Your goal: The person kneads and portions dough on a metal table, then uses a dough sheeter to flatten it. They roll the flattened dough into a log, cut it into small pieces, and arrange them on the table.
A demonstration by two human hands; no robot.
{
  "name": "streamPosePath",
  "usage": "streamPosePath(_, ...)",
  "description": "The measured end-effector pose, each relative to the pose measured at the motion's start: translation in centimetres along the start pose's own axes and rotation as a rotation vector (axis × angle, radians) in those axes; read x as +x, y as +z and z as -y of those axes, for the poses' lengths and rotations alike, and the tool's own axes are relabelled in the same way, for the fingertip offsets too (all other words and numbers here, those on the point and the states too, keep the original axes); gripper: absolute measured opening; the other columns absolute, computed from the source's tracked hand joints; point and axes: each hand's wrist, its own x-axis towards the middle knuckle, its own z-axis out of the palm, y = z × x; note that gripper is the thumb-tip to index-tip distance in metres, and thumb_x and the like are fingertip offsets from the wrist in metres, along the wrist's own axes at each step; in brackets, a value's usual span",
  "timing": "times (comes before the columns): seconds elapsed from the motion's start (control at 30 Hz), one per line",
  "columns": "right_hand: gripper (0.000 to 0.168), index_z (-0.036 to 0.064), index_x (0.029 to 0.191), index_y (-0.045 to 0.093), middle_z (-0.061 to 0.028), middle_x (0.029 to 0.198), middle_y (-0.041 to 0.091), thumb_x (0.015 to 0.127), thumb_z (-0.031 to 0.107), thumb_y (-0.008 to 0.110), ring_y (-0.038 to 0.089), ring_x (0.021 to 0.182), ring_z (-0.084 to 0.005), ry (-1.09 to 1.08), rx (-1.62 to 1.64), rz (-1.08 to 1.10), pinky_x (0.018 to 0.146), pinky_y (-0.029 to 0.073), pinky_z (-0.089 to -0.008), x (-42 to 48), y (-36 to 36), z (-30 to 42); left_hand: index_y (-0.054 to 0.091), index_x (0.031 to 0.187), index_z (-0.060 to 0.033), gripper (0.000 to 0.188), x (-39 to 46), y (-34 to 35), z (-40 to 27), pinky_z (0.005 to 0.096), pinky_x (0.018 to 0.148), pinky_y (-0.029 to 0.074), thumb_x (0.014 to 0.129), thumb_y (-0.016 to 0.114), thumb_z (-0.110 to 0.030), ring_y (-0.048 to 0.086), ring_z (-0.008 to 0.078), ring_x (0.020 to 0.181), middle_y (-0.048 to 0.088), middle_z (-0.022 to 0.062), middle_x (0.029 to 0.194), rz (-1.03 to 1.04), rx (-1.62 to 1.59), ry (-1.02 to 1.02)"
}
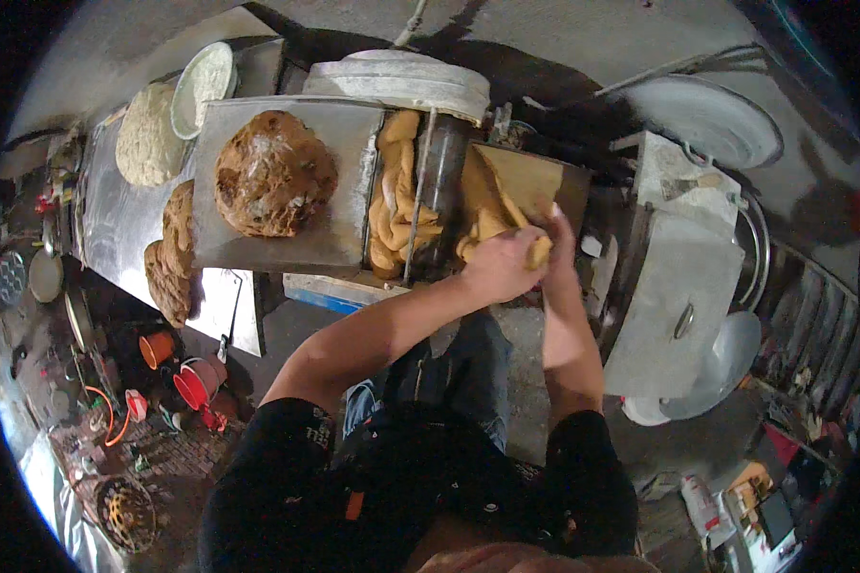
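A dough-rolling machine with a dark metal roller (446, 183) stands before me. Smooth tan dough (394, 208) lies in folds left of the roller, and more tan dough (481, 197) lies on its right over a wooden board (530, 175). My left hand (502, 265) grips a bunched end of this right-hand dough. Close beside it, my right hand (560, 243) is raised at the dough's right side, blurred; its grip is unclear. A large rough brown dough lump (276, 174) rests on the metal plate left of the machine's dough bed.
Farther left, a steel table (125, 233) bears pale dough (147, 136), brown dough pieces (175, 251) and a bowl of flour (204, 89). A floured round cover (398, 82) stands behind the roller. On the right are a metal-topped stand (677, 308) and a large basin (702, 118). Buckets (199, 379) stand lower left.
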Motion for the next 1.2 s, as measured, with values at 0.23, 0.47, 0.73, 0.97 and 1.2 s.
streamPosePath(0.23, 0.051, 0.012, 0.131, 0.053, -0.0106, 0.128, 0.057, 0.096, 0.049, 0.050, 0.055, 0.117, -0.0299, 0.028, 0.221, -0.168, 0.100, 0.045, -0.0460, 0.6, 1.7, -5.5, 0.055, 0.128, -0.0079, 0.066, -2.2, -8.6, 2.6, 0.0420, 0.097, 0.049, 0.073, 0.078, -0.037, 0.058, 0.0336, 0.114, 0.060, 0.0174, 0.122, -0.304, 0.135, 0.126)
streamPosePath(0.47, 0.050, 0.011, 0.132, 0.053, -0.0136, 0.130, 0.057, 0.101, 0.046, 0.036, 0.054, 0.118, -0.0349, 0.034, -0.022, 0.028, 0.101, 0.044, -0.0544, 0.7, -2.9, -3.1, 0.062, 0.092, -0.0080, 0.043, -10.2, -11.5, 15.9, 0.0473, 0.076, 0.053, 0.072, 0.077, -0.043, 0.066, 0.0352, 0.090, 0.067, 0.0159, 0.090, -0.045, 0.508, -0.242)
streamPosePath(0.73, 0.049, 0.006, 0.125, 0.057, -0.0136, 0.125, 0.060, 0.097, 0.044, 0.044, 0.059, 0.113, -0.0337, 0.247, 0.287, -0.173, 0.097, 0.049, -0.0513, -1.5, 0.3, 2.2, 0.059, 0.092, -0.0072, 0.044, -8.4, -11.7, 13.8, 0.0501, 0.073, 0.052, 0.078, 0.072, -0.047, 0.065, 0.0376, 0.091, 0.066, 0.0168, 0.093, -0.217, 0.630, -0.345)
streamPosePath(0.97, 0.079, 0.007, 0.144, 0.038, -0.0130, 0.140, 0.049, 0.095, 0.069, 0.034, 0.052, 0.125, -0.0327, 0.248, -0.032, -0.062, 0.102, 0.044, -0.0465, -7.8, 7.9, 1.5, 0.044, 0.136, -0.0061, 0.072, -2.6, -2.8, 0.3, 0.0390, 0.095, 0.051, 0.079, 0.079, -0.033, 0.062, 0.0347, 0.111, 0.062, 0.0183, 0.120, -0.303, -0.188, -0.111)
streamPosePath(1.2, 0.061, 0.006, 0.133, 0.051, -0.0121, 0.134, 0.056, 0.097, 0.054, 0.044, 0.057, 0.118, -0.0283, 0.083, 0.136, -0.180, 0.100, 0.047, -0.0423, 2.8, 0.7, -3.0, 0.043, 0.139, -0.0149, 0.073, 4.1, 0.2, 4.4, 0.0442, 0.096, 0.049, 0.080, 0.077, -0.041, 0.057, 0.0379, 0.117, 0.059, 0.0212, 0.125, -0.006, -0.343, -0.007)
